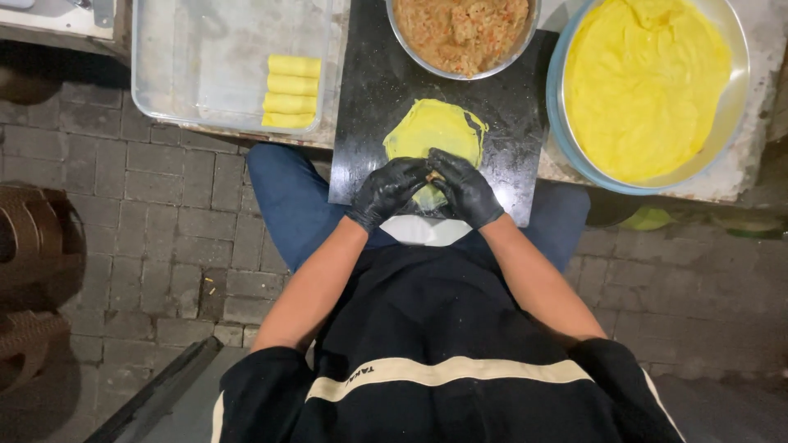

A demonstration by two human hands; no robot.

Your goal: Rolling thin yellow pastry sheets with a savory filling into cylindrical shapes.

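So, head view looking straight down: both hands are in black gloves, working the near edge of a thin yellow wrapper (433, 131) lying flat on a black board (509, 107) on the desk (763, 49). Left hand (387, 191) and right hand (465, 187) sit side by side, fingertips meeting, fingers curled down and pinching the wrapper's near edge over a bit of brownish filling between them. Just past the board there's a metal bowl of minced filling (462, 33). To the right, a big pan of stacked yellow wrappers (644, 82). To the left, a clear plastic tray (189, 57) holds four finished yellow rolls (291, 90) lined up together.
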